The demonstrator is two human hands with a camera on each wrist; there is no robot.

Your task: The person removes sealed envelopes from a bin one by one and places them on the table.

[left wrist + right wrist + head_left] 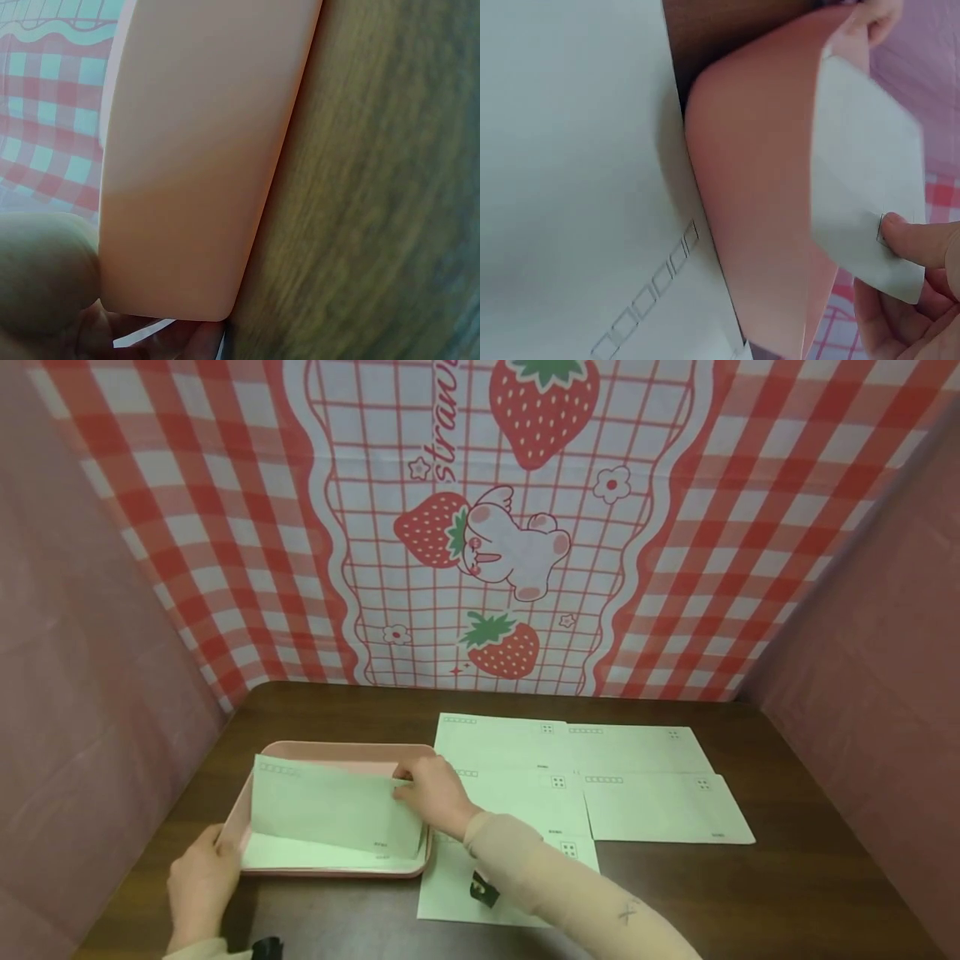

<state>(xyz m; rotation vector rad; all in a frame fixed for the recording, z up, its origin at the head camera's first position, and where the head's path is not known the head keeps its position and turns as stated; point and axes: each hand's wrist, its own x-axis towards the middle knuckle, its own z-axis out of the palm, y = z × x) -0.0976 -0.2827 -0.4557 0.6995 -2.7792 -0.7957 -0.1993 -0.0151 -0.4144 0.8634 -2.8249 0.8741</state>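
Note:
A shallow pink tray (360,747) sits at the left of the table. My left hand (201,878) grips its near left corner; in the left wrist view the thumb lies by the rim of the tray (202,172) and fingers show beyond its end. With my right hand (437,789) I pinch the right end of a pale envelope (330,806), thumb on its face. That envelope stands tilted up within the tray, its upper edge raised. Below it, another envelope (300,855) lies flat in the tray. The right wrist view shows the thumb on the raised envelope (862,165).
Several envelopes lie flat on the brown table (667,893) right of the tray, in two columns, including a far right one (667,810). My right forearm crosses the near envelope (446,893). A strawberry-patterned cloth (480,527) hangs behind, with pink curtains at both sides.

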